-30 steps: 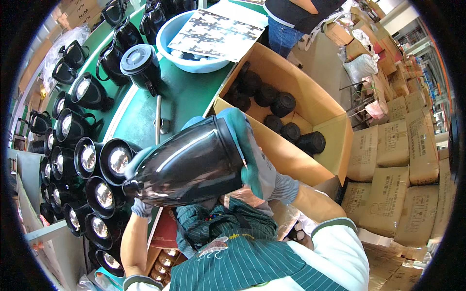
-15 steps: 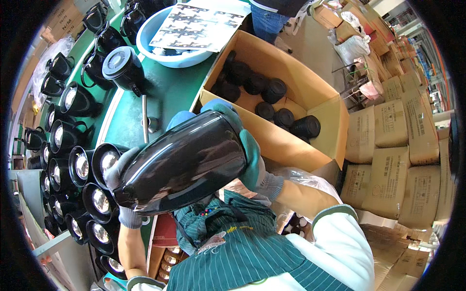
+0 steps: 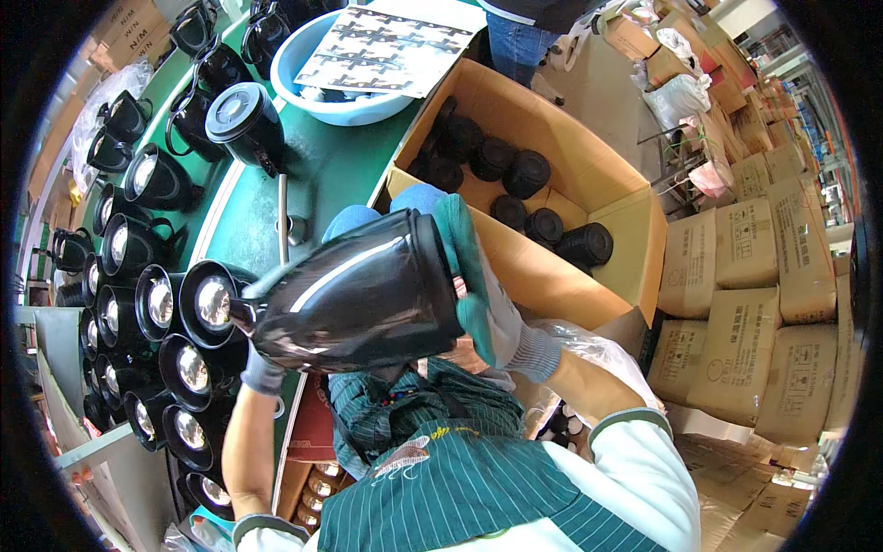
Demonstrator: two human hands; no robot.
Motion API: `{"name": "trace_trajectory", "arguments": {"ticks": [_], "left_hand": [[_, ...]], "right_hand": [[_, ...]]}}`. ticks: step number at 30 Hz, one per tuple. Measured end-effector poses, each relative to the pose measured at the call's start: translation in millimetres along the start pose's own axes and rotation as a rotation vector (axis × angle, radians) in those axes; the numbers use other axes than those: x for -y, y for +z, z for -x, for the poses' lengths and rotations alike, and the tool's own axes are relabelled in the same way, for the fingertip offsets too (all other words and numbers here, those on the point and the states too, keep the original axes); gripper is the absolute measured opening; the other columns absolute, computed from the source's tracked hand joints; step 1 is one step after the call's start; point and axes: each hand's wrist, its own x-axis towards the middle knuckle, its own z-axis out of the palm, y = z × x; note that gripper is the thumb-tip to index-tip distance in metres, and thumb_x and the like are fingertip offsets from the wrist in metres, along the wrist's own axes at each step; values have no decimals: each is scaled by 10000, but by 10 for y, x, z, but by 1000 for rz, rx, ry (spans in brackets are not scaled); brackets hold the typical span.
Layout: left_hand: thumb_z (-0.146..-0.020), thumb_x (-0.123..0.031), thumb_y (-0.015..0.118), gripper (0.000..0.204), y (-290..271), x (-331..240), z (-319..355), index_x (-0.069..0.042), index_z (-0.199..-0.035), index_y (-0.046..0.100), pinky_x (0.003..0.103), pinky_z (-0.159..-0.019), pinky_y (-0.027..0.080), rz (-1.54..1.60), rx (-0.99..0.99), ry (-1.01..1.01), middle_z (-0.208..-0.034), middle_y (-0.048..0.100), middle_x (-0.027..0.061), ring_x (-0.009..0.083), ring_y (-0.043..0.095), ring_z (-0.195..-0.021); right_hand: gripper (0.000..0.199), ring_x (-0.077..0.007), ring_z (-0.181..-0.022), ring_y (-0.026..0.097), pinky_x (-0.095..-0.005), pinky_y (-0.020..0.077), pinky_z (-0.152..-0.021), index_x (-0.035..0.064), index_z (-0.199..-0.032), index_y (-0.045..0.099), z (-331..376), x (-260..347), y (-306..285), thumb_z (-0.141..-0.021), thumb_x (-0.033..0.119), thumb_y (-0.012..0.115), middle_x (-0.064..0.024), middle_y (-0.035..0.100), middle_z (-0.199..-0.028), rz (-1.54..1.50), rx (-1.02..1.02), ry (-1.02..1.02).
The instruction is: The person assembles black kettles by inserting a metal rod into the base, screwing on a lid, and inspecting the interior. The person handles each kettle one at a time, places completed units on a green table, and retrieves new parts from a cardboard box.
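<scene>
A glossy black jug [image 3: 345, 294] lies on its side in the air in front of me, its narrow spout end to the left and its wide ringed end to the right. My left hand [image 3: 264, 370], in a grey glove, holds the narrow end; the jug hides most of its fingers. Beside the wide end, my right hand [image 3: 478, 285] wears a grey glove with a green palm. Its fingers are stretched upward along that end and slightly blurred. Whether the palm presses on it, I cannot tell.
Several black jugs with shiny round openings [image 3: 193, 373] crowd the green table [image 3: 248, 207] at left. A lidded jug [image 3: 246, 120] and a light-blue basin [image 3: 359, 112] under a printed sheet [image 3: 386, 51] stand farther back. An open carton [image 3: 524, 262] holds black round parts. Stacked cartons [image 3: 736, 350] line the right.
My right hand has gone from wrapping over the jug's wide end to fingers stretched beside it. The jug has turned, its narrow end slightly higher, and my left hand has risen with it.
</scene>
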Motion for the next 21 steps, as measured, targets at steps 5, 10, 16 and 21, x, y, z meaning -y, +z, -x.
{"name": "trace_trajectory", "arguments": {"ticks": [5, 10, 16, 21], "left_hand": [[-1079, -248, 504, 491, -247, 1289, 341, -37, -1515, 425, 545, -1139, 459, 699, 26, -227, -1553, 453, 184, 352, 512, -1356], [-1063, -307, 536, 505, -353, 883, 553, -18, -1473, 475, 477, -1077, 508, -50, -104, -73, -1459, 542, 183, 313, 583, -1265], [-965, -256, 671, 448, 587, -719, 116, 51, -1291, 637, 383, -976, 555, -527, -396, 210, -1172, 724, 153, 234, 702, -1034], [-781, -223, 759, 423, 573, -937, -99, 46, -1107, 744, 354, -881, 579, -885, -275, 316, -987, 764, 178, 286, 762, -928]], "right_hand": [[1013, -468, -1548, 188, -568, 155, -1244, 15, -1634, 205, -265, 366, 56, -915, 554, 672, -273, 170, -1683, 513, 176, -392], [847, -350, -1536, 264, -458, 182, -1259, -59, -1600, 242, -129, 389, 356, -1017, 472, 550, -239, 248, -1654, 47, -36, -147], [667, -273, -1492, 358, -387, 231, -1262, -17, -1614, 244, 57, 185, 307, -1094, 333, 473, -152, 316, -1649, -269, -127, 47], [638, -271, -1476, 384, -401, 251, -1262, 23, -1617, 250, 345, -490, -111, -1100, 322, 475, -141, 342, -1638, 106, -77, 29]]}}
